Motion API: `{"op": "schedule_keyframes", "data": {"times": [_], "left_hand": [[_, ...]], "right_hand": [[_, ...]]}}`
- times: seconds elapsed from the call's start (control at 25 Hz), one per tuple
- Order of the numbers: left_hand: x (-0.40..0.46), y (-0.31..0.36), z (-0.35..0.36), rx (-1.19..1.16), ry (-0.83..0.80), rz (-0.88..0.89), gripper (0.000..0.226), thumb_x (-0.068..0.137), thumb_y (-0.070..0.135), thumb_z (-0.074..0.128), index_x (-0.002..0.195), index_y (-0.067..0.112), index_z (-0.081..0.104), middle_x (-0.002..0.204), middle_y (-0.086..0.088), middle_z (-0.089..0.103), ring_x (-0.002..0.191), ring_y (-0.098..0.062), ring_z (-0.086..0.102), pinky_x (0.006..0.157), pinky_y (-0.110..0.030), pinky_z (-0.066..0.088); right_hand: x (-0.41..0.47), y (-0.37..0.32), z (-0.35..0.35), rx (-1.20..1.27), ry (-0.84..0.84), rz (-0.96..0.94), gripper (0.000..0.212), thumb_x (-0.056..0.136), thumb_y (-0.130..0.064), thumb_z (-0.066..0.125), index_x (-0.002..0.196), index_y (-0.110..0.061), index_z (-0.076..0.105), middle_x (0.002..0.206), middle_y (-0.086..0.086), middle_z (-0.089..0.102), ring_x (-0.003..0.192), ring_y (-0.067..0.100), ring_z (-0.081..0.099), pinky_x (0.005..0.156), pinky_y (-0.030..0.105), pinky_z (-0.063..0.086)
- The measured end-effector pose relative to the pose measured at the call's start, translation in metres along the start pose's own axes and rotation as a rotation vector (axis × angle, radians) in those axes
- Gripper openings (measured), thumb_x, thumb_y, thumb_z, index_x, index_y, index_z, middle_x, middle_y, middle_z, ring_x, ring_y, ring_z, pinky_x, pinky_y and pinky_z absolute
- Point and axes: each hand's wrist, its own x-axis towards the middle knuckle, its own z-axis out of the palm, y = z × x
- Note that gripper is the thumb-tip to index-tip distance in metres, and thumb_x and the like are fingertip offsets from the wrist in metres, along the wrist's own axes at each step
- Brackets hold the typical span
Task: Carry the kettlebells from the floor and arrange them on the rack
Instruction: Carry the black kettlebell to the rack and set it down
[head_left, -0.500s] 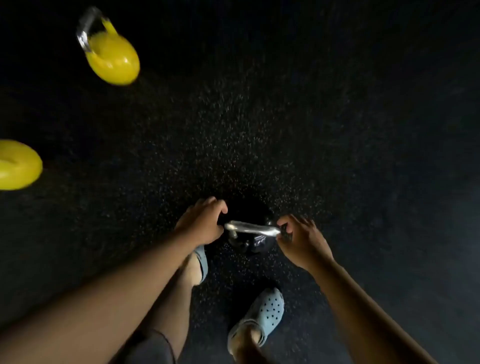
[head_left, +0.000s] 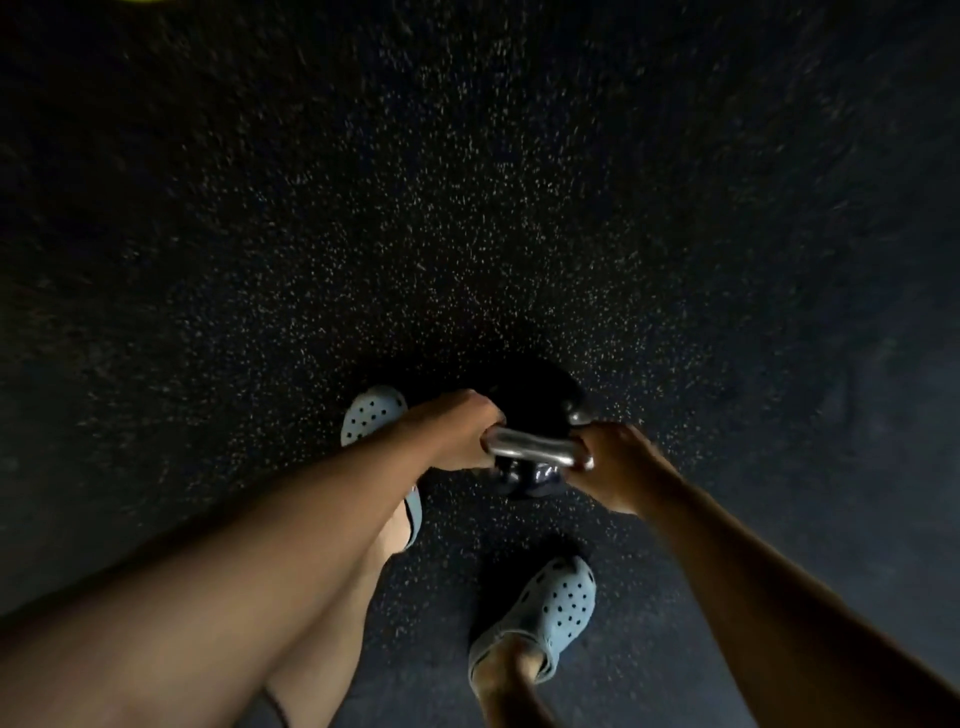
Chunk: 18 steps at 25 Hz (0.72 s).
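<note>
A black kettlebell (head_left: 535, 400) with a shiny steel handle (head_left: 535, 448) hangs low in front of me, its dark body hard to tell from the floor. My left hand (head_left: 457, 428) is shut around the left end of the handle. My right hand (head_left: 615, 467) is shut around the right end. Both arms reach straight down to it. No rack is in view.
Dark speckled rubber floor (head_left: 467, 182) fills the view. My feet in pale blue clogs stand close: the left one (head_left: 371, 413) beside the kettlebell, the right one (head_left: 550, 610) behind it. A sliver of yellow (head_left: 150, 1) shows at the top left edge.
Both hands have closed fully around the handle. The view has swung so the two yellow kettlebells on the left have left the frame, and my left foot has stepped forward.
</note>
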Motion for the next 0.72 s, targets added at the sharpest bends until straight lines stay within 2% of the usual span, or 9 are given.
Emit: {"op": "schedule_keyframes", "data": {"times": [0.08,0.12,0.2,0.28,0.44,0.6,0.72], "left_hand": [[-0.007,0.000,-0.032,-0.046,0.053,-0.008,0.011,0.067,0.023,0.067,0.061,0.028,0.060,0.057,0.012,0.061,0.056,-0.006,0.060,0.048,-0.024,0.043],[-0.013,0.001,-0.052,-0.074,0.091,-0.008,0.009,0.064,0.026,0.065,0.058,0.029,0.059,0.052,0.012,0.060,0.050,-0.001,0.057,0.044,-0.022,0.039],[-0.026,0.005,-0.097,-0.103,0.159,0.005,0.008,0.059,0.029,0.062,0.053,0.029,0.056,0.045,0.013,0.056,0.043,0.001,0.053,0.037,-0.015,0.030],[-0.042,0.005,-0.145,-0.092,0.211,0.024,0.012,0.061,0.030,0.064,0.053,0.029,0.055,0.044,0.012,0.054,0.042,0.001,0.053,0.036,-0.015,0.028],[-0.070,-0.008,-0.269,-0.113,0.289,0.030,0.010,0.065,0.027,0.068,0.059,0.025,0.059,0.049,0.008,0.060,0.045,-0.002,0.057,0.037,-0.019,0.036],[-0.087,-0.020,-0.406,-0.085,0.423,0.047,0.013,0.066,0.026,0.068,0.057,0.025,0.059,0.048,0.006,0.060,0.043,-0.004,0.058,0.035,-0.019,0.036],[-0.091,-0.031,-0.513,-0.048,0.556,0.036,0.017,0.063,0.031,0.065,0.050,0.025,0.056,0.042,0.007,0.056,0.042,-0.003,0.057,0.034,-0.016,0.031]], "right_hand": [[0.001,-0.019,-0.029,0.021,0.009,0.015,0.011,0.079,-0.028,0.072,0.085,-0.022,0.067,0.060,-0.011,0.056,0.042,-0.002,0.048,0.035,0.010,0.031],[0.001,-0.032,-0.048,0.044,0.013,0.040,0.013,0.076,-0.030,0.071,0.074,-0.026,0.060,0.053,-0.011,0.052,0.035,-0.002,0.047,0.032,0.010,0.029],[0.003,-0.057,-0.091,0.093,0.015,0.076,0.021,0.071,-0.032,0.070,0.061,-0.026,0.053,0.048,-0.008,0.052,0.031,-0.004,0.047,0.030,0.011,0.027],[0.009,-0.091,-0.137,0.105,0.024,0.052,0.017,0.067,-0.033,0.068,0.059,-0.029,0.054,0.045,-0.007,0.051,0.031,-0.003,0.047,0.031,0.013,0.028],[0.033,-0.180,-0.242,0.103,0.137,-0.027,0.017,0.064,-0.032,0.065,0.054,-0.034,0.052,0.035,-0.009,0.049,0.032,0.001,0.048,0.031,0.011,0.027],[0.079,-0.253,-0.349,0.096,0.278,-0.135,0.017,0.064,-0.028,0.067,0.052,-0.031,0.055,0.042,-0.024,0.056,0.034,0.000,0.049,0.031,0.012,0.028],[0.127,-0.303,-0.434,0.079,0.367,-0.217,0.009,0.064,-0.026,0.068,0.058,-0.021,0.064,0.041,-0.008,0.057,0.035,0.001,0.050,0.031,0.013,0.031]]}}
